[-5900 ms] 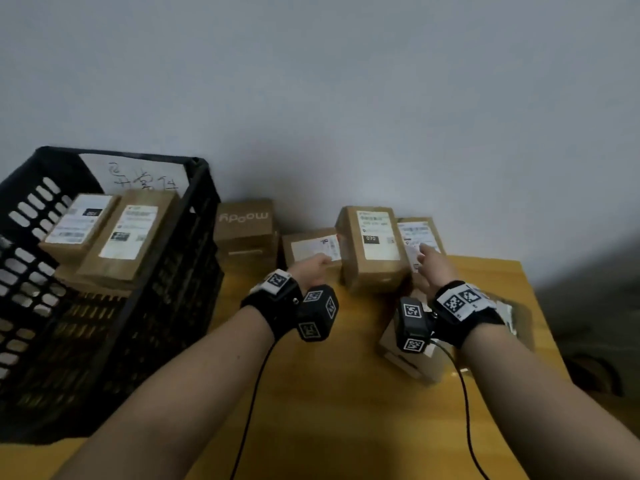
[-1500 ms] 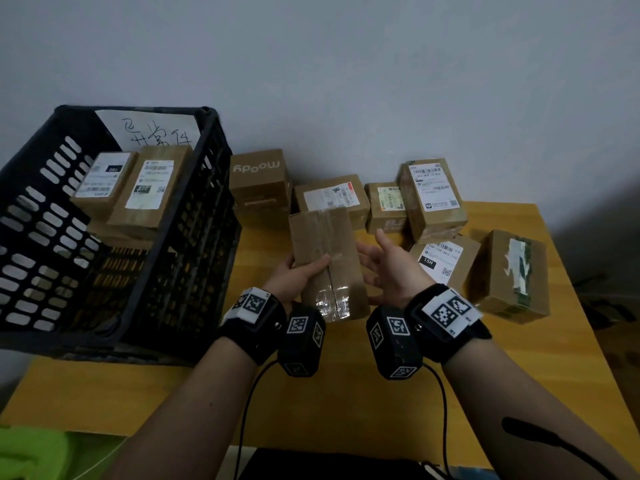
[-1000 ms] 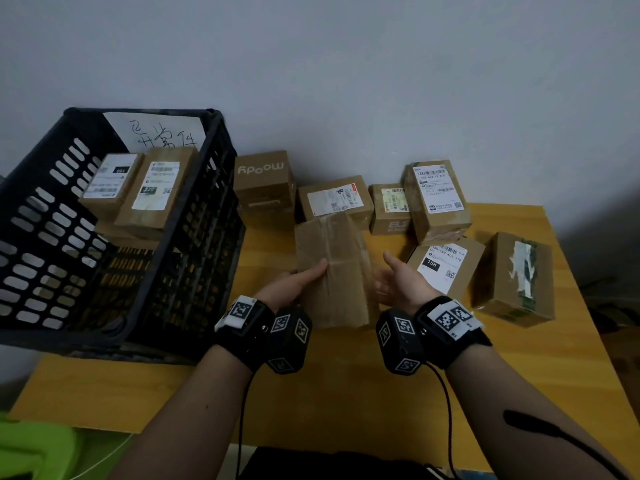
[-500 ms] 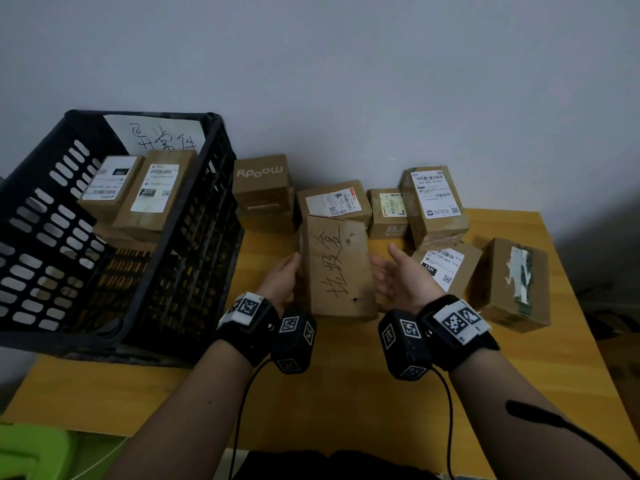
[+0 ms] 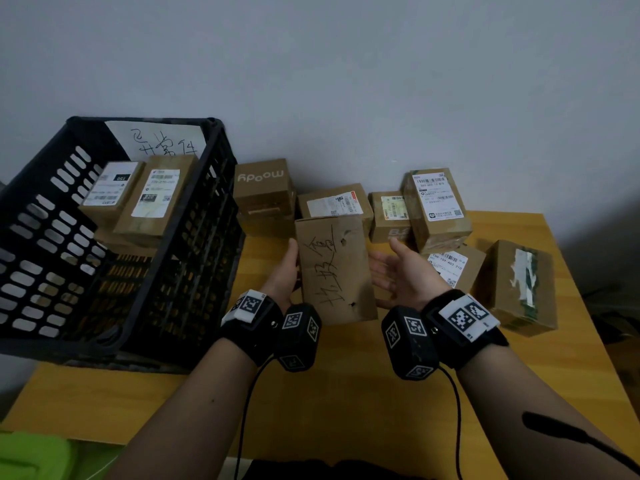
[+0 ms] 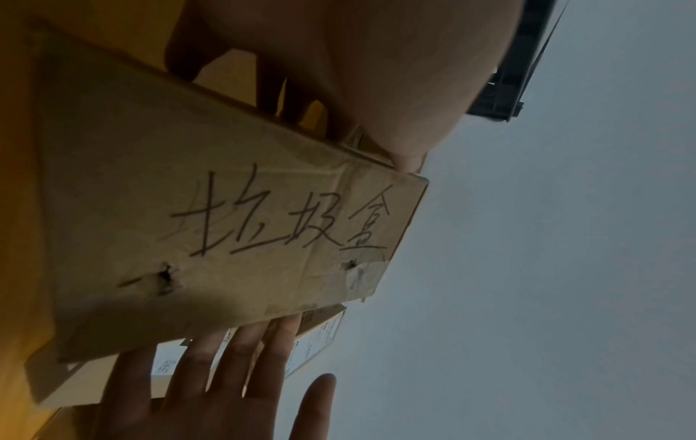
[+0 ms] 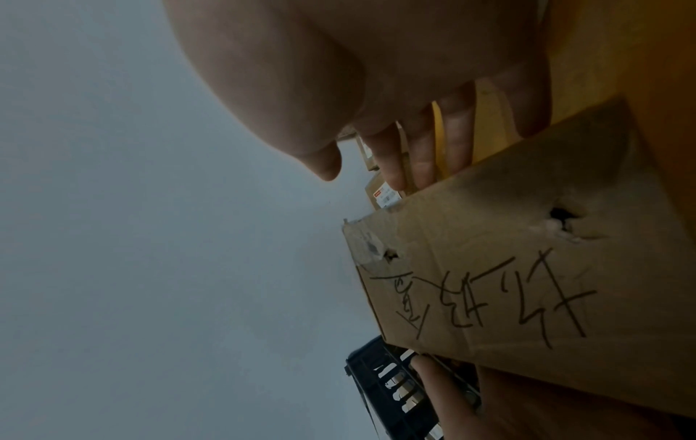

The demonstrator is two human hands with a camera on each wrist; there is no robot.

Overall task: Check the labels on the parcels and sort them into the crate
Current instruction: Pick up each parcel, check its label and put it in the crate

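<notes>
A brown cardboard parcel [image 5: 334,271] with black handwritten characters on its upper face and no printed label hangs above the table's middle. My left hand [image 5: 289,265] grips its left side, thumb on the edge [image 6: 406,157] and fingers behind it. My right hand [image 5: 391,271] lies open at the right side, its straight fingers [image 7: 421,154] reaching under the parcel. The black slotted crate [image 5: 214,168] stands tilted at the left, holding two labelled parcels [image 5: 110,192] [image 5: 159,195] on top of others and a handwritten white sheet [image 5: 156,140].
Several parcels sit along the wall and to the right on the yellow table [image 5: 346,393]: a "moody" box [image 5: 263,195], labelled boxes [image 5: 332,206] [image 5: 438,206] [image 5: 450,271] and a taped box [image 5: 519,285]. Something green [image 5: 31,455] lies below the table's left corner.
Both hands took the parcel from the back row and turned it from its taped side to the handwritten face. Since half a second ago the right hand has opened away slightly.
</notes>
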